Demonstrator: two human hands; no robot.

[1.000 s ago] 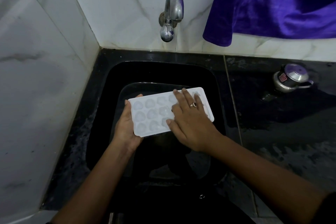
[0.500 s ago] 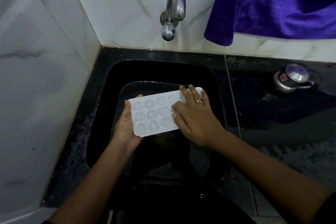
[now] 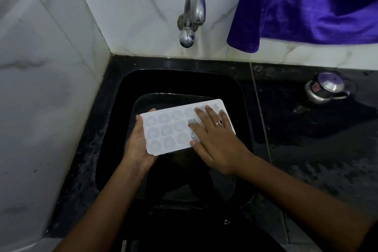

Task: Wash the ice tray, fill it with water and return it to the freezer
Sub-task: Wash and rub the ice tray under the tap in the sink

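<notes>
Right hand shifted, white dimpled ice tray

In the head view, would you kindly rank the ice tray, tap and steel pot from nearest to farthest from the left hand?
1. ice tray, held by the left hand.
2. tap, on the back wall.
3. steel pot, far right on counter.

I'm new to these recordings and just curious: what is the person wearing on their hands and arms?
Both forearms are bare, with no gloves, watch or bracelets. The right hand wears one silver-coloured ring with a dark stone. The left hand wears nothing that shows.
</notes>
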